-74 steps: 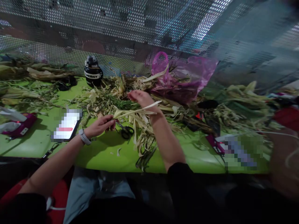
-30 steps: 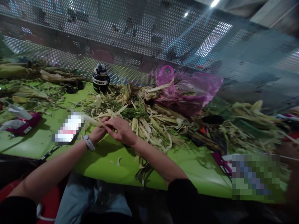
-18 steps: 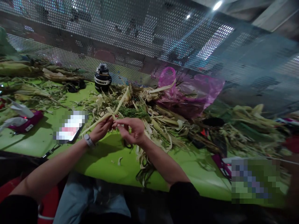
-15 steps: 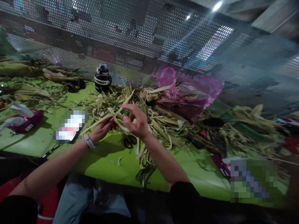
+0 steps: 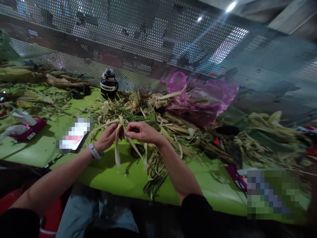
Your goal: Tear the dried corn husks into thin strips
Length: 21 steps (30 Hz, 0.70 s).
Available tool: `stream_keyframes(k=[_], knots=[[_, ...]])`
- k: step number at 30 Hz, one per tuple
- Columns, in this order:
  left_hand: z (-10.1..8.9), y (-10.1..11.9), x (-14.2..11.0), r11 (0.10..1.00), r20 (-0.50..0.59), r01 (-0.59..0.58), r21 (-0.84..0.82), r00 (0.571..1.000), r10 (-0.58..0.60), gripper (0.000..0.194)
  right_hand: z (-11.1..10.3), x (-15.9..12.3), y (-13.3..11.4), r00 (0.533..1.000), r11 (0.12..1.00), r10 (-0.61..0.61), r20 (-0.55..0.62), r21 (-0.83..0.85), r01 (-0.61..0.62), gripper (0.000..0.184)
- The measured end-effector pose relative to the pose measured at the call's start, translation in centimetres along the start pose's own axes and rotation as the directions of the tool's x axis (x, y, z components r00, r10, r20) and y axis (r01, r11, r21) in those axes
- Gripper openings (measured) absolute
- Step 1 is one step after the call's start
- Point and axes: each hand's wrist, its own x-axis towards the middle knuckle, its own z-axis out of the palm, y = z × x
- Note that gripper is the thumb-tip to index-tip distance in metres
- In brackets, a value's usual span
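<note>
Pale dry corn husk strips (image 5: pixel 117 152) are gripped in my left hand (image 5: pixel 108 136), which wears a watch with a light band at the wrist. One strip bends over the fingers and hangs down in front of them; others stick out to the left and lower right. My right hand (image 5: pixel 143 133) is closed in a pinch just right of the husk, fingertips close to the left fingers. What lies in that pinch is too small to make out. Under the hands, black-handled scissors (image 5: pixel 137 151) lie on the green table (image 5: pixel 109 178), partly covered by strips.
Heaped husks (image 5: pixel 133 102) spread behind the hands. A black bottle (image 5: pixel 109 84) stands at the back, left of a pink plastic bag (image 5: pixel 205 102). A phone (image 5: pixel 75 134) and a purple box with tissues (image 5: pixel 29 127) lie left. A perforated metal screen (image 5: pixel 138 43) rises behind.
My right hand has lowered and closed from loosely curled fingers to a pinch beside the left. A husk strip that pointed up to the right now hangs down in front of my left hand.
</note>
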Motion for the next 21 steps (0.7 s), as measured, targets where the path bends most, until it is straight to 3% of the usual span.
stream_keyframes(k=[2,5,8,12,15,21], knots=[[-0.2,-0.2,0.0,0.997,-0.021,-0.063,0.052,0.998,0.064,0.035,0.2,-0.1,-0.5,1.0,0.999,0.005,0.005,0.045,-0.005,0.019],[-0.7,-0.2,0.3,0.954,-0.12,-0.146,0.261,0.976,0.182,0.033,0.5,-0.1,-0.8,0.996,1.0,-0.005,-0.089,-0.03,0.002,0.015],[-1.0,0.2,0.5,0.925,-0.175,-0.083,0.372,0.972,0.158,0.029,0.6,0.0,-0.6,0.989,0.996,-0.01,-0.147,-0.088,-0.003,0.013],[-0.9,0.7,0.5,0.991,-0.08,0.097,0.088,0.993,-0.09,0.032,0.6,0.2,-0.3,0.987,0.985,-0.034,-0.158,-0.172,0.006,0.011],[-0.7,0.7,0.6,0.977,-0.077,0.147,-0.153,0.984,-0.16,0.035,0.9,0.4,-0.1,0.988,0.982,-0.026,-0.15,-0.191,-0.004,0.011],[-0.5,0.5,0.8,0.951,-0.137,0.186,-0.248,0.965,-0.225,0.033,1.8,1.0,0.8,0.983,0.977,-0.016,-0.185,-0.214,-0.024,0.015]])
